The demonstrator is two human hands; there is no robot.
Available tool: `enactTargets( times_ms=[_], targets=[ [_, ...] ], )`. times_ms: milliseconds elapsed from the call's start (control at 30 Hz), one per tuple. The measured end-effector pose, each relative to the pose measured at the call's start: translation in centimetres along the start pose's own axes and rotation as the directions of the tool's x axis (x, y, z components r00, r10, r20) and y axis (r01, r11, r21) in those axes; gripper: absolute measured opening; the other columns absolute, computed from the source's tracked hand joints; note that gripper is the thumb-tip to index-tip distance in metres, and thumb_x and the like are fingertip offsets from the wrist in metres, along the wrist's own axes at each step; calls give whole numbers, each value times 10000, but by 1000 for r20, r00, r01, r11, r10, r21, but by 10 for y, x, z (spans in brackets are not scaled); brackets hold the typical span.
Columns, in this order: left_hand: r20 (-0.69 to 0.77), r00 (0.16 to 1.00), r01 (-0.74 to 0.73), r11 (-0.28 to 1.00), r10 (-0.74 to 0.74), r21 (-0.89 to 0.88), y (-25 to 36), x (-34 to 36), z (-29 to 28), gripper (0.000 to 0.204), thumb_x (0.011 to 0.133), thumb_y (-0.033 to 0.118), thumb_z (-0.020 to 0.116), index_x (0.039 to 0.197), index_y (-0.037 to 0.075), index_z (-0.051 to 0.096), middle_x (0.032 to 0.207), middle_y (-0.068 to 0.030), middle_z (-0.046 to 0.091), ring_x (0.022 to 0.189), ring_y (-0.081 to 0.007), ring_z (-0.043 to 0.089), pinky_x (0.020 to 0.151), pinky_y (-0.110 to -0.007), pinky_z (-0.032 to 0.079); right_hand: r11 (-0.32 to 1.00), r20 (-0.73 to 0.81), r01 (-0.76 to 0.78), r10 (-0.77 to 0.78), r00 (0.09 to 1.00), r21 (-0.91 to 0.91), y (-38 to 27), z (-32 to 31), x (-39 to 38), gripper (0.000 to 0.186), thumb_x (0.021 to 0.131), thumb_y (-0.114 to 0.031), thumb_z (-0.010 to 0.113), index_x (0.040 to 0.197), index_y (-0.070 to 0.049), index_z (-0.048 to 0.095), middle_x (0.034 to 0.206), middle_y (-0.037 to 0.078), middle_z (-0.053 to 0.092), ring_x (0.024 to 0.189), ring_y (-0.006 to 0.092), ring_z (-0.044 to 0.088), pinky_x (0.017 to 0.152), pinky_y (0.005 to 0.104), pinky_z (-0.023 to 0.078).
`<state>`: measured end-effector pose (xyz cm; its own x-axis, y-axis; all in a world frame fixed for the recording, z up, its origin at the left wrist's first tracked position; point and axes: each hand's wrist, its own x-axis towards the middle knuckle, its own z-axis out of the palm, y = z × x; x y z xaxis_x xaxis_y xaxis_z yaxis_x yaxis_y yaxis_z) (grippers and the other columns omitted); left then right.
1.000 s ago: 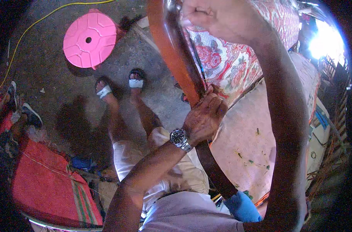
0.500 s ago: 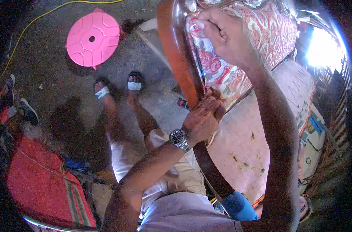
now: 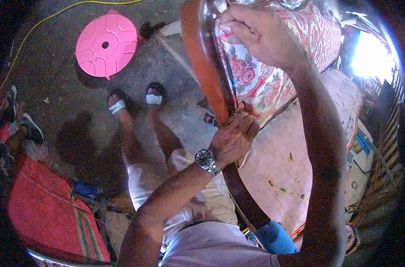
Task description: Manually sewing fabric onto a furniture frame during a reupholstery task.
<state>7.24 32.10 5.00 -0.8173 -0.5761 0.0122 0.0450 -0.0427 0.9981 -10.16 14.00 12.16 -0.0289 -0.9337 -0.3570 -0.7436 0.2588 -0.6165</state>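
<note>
Floral fabric (image 3: 282,66) in red and white, with clear shiny plastic at its far end, covers a padded piece beside a curved brown wooden frame (image 3: 200,53). My left hand (image 3: 234,135), wearing a metal wristwatch, is closed at the near end of the seam between fabric and wood. Its fingertips pinch the fabric's edge there. Farther up, my right hand (image 3: 256,33) is closed in a pinch by the plastic at the frame; what it holds is hidden. A thin dark strip with a bit of blue (image 3: 232,80) runs along the seam between both hands.
A pink round stool (image 3: 107,46) stands on the floor at the far left, near a yellow cable (image 3: 29,33). A red striped sheet (image 3: 51,209) lies at the lower left, below another person's shoes (image 3: 31,129). A worn pale padded panel (image 3: 278,164) is at my right.
My right hand has shifted slightly to the right and toward me, its fingers still pinched. The left hand stays in place at the seam.
</note>
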Motion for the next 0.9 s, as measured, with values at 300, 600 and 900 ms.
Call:
enactTargets(
  times_ms=[300,600,900],
  targets=[
    [231,776,210,-104,-586,-972,6,-13,15,174,861,81,542,1018,12,515,972,-112,542,1108,-283,585,1230,-439,351,943,258,75,12,966,-325,-13,-8,10,114,907,-44,595,818,-43,524,588,125,479,512,286,521,524,418,421],
    [-107,973,-163,939,203,302,6,3,-2,162,869,141,522,979,29,563,975,-120,554,1128,-289,576,1245,-462,309,880,-118,83,-155,981,-467,27,17,-27,235,968,-268,619,1096,-72,600,884,212,674,842,417,696,737,540,551],
    [-27,978,-183,917,206,355,-2,-1,-1,235,849,147,527,1027,5,588,1007,-132,596,1164,-301,580,1251,-462,300,864,-151,248,-343,927,-437,31,19,-22,185,953,-60,665,1133,-46,626,799,152,682,720,273,724,620,371,557]
  ],
)
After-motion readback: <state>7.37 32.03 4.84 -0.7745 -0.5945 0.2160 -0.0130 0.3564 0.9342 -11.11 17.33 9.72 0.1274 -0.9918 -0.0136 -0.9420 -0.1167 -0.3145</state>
